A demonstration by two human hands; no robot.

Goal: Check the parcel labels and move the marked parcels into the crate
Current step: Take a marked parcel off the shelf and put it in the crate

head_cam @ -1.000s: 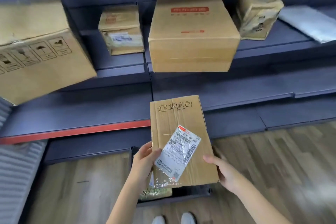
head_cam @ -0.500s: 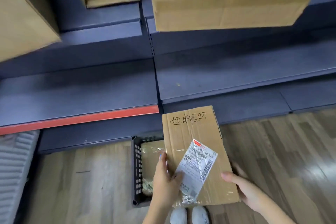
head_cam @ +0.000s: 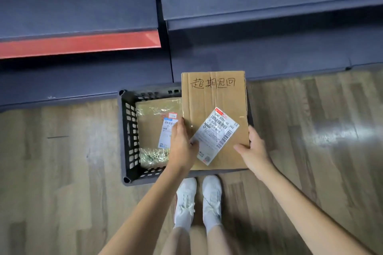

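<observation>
A flat cardboard parcel [head_cam: 215, 99] with black handwriting along its top and a white shipping label stuck askew is held over the right half of a black plastic crate [head_cam: 126, 130] on the floor. My left hand [head_cam: 182, 147] grips the parcel's left edge. My right hand [head_cam: 253, 149] holds its lower right edge. Inside the crate lies a taped brown parcel [head_cam: 152, 126] with a white label, and in front of it a smaller greenish wrapped parcel [head_cam: 152, 156] with handwriting.
Dark blue shelf boards [head_cam: 269, 2] run across the top, one with a red front strip [head_cam: 78, 44]. The crate stands on wood-pattern floor [head_cam: 62, 172] against the shelf base. My feet in white shoes [head_cam: 196, 198] stand just in front of the crate.
My view has tipped down from the shelves to the floor. The parcel in both hands has come lower, over the crate, and the parcels inside the crate have come into sight.
</observation>
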